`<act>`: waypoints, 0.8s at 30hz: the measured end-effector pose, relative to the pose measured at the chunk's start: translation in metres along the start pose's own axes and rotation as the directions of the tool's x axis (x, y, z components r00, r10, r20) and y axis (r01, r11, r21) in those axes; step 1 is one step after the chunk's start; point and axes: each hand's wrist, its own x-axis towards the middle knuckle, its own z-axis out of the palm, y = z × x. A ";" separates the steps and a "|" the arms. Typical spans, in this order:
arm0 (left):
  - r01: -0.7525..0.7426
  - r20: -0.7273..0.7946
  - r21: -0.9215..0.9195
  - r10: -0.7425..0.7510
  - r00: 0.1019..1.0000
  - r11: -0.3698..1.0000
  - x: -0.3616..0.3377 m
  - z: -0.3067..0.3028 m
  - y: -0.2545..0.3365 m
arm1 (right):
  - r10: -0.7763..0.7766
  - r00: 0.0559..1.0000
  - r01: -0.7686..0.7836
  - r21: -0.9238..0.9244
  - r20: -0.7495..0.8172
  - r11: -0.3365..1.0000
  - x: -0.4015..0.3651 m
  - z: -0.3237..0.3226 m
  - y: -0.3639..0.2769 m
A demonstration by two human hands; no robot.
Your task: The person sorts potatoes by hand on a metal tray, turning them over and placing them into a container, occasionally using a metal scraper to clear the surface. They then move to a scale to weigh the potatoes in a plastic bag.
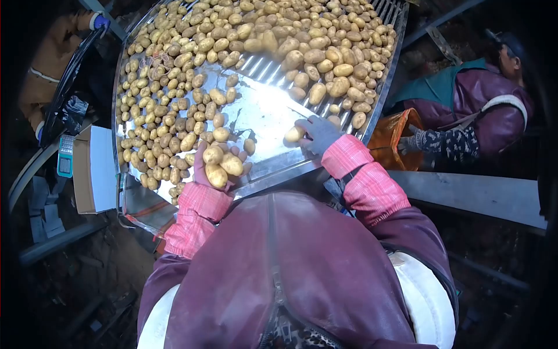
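Many potatoes (168, 110) lie spread over a shiny metal table (261, 116) and its slatted part. My left hand (201, 168), in a pinkish glove, is at the table's near edge, wrapped round several potatoes (215, 175) that partly hide its fingers. To the right, my right hand (318, 134) wears a grey glove. Its fingers close on a single potato (294, 135) above the bare metal near the slats. Pink checked sleeves cover both my wrists.
At the right, a co-worker (488, 104) leans by an orange sack (390, 136), a gloved hand at its opening. Another person (52, 52) stands at the upper left near black plastic. A cardboard box (85, 168) and a green-framed keypad device (65, 156) are left of the table.
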 end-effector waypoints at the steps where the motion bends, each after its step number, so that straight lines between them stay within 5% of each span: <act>1: -0.022 -0.090 0.078 0.029 0.996 0.997 -0.003 0.020 -0.002 | 0.013 1.000 -0.013 0.059 -0.005 0.998 0.002 0.000 -0.004; 3: -0.045 -0.260 0.237 0.108 0.959 0.970 -0.013 0.072 -0.011 | 0.039 0.999 -0.036 0.177 -0.010 0.984 0.006 -0.008 -0.018; 4: -0.038 -0.222 0.116 0.063 0.973 0.993 -0.013 0.069 -0.015 | 0.087 0.995 -0.097 0.290 0.047 0.952 0.005 -0.018 -0.025; 7: -0.007 -0.074 0.132 0.017 0.997 0.991 -0.008 0.048 -0.013 | 0.214 0.968 -0.242 0.275 0.128 0.930 0.005 -0.028 -0.030; 10: 0.078 -0.242 0.237 -0.019 0.970 0.968 -0.008 0.046 -0.014 | 0.166 0.977 -0.197 0.260 0.135 0.945 0.008 -0.037 -0.039; 12: 0.080 -0.200 0.212 -0.037 0.979 0.974 -0.010 0.043 -0.013 | -0.182 0.982 0.179 -0.052 -0.058 0.982 0.003 -0.018 -0.039; 17: 0.054 -0.191 0.195 -0.016 0.981 0.979 -0.006 0.033 -0.011 | -0.168 0.985 0.166 0.068 0.030 0.984 0.024 0.009 -0.077; 18: 0.055 -0.197 0.202 -0.014 0.980 0.978 -0.005 0.032 -0.012 | -0.159 0.973 0.164 -0.016 0.167 0.986 0.028 0.001 -0.089; 21: 0.036 -0.226 0.207 0.012 0.974 0.978 -0.005 0.035 -0.012 | -0.221 0.952 0.249 -0.120 0.210 0.961 0.051 0.024 -0.087; 24: 0.029 -0.206 0.182 0.009 0.978 0.983 -0.001 0.033 -0.012 | -0.079 0.992 0.096 0.188 -0.098 0.977 0.056 0.044 -0.076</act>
